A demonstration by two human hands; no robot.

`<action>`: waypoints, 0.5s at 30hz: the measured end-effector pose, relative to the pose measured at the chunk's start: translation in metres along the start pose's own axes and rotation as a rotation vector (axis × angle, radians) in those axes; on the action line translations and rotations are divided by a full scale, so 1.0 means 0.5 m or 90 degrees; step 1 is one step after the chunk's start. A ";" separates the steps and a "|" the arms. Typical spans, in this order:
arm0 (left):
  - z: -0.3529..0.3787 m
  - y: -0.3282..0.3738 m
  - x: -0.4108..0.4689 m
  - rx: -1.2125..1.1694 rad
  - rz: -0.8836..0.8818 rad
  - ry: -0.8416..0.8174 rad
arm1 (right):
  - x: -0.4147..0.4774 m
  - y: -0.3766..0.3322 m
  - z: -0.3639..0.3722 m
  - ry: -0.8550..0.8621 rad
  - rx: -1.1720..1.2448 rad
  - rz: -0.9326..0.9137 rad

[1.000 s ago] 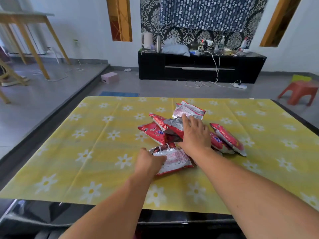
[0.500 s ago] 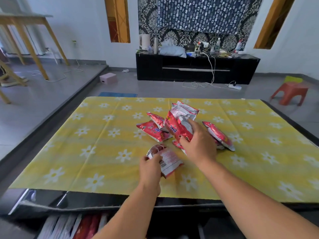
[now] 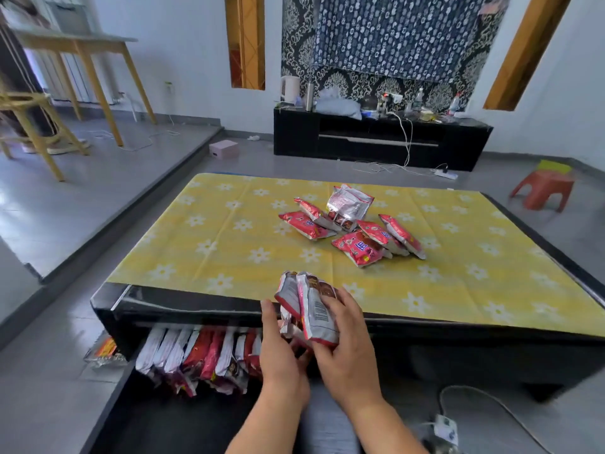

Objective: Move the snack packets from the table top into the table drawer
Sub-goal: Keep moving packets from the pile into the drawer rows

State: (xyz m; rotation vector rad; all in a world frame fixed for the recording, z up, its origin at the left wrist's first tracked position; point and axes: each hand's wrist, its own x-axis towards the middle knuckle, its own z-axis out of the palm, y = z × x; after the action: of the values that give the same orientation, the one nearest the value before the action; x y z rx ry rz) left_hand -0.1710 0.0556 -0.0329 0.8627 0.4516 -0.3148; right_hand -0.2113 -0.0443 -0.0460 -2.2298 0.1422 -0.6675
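Two red-and-silver snack packets [image 3: 307, 306] stand upright between my hands, just in front of the table's near edge and above the open drawer [image 3: 157, 417]. My left hand [image 3: 281, 352] grips them from the left, and my right hand [image 3: 343, 342] wraps them from the right. A row of packets [image 3: 199, 358] stands on edge at the back of the drawer. Several more packets [image 3: 353, 224] lie in a loose pile on the yellow flowered tablecloth [image 3: 229, 244], right of centre.
The low black table [image 3: 196, 306] fills the middle of the view. A loose packet [image 3: 104, 353] lies on the floor by its left corner. A cable and power adapter [image 3: 445, 427] lie at lower right. A red stool [image 3: 543, 188] and a black TV cabinet [image 3: 379, 139] stand beyond.
Both hands lifted a packet each off the pile and drew back to the table's near edge, bringing the packets together above the drawer. The view dropped and the open drawer came into sight.
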 end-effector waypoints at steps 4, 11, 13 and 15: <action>-0.097 -0.013 -0.034 -0.025 -0.068 -0.009 | -0.122 -0.005 0.010 -0.038 0.015 -0.029; -0.231 -0.079 -0.036 -0.143 -0.226 -0.107 | -0.255 0.023 0.087 -0.191 -0.009 0.060; -0.250 -0.091 -0.022 -0.144 -0.238 -0.132 | -0.261 0.031 0.100 -0.208 -0.017 0.077; -0.258 -0.109 0.000 -0.082 -0.227 -0.118 | -0.262 0.038 0.107 -0.220 -0.037 0.102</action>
State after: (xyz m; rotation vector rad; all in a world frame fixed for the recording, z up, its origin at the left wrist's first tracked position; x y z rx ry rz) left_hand -0.2277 0.1232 -0.1415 0.6191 0.4470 -0.6802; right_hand -0.2941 0.0179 -0.1439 -2.3229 0.1657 -0.1894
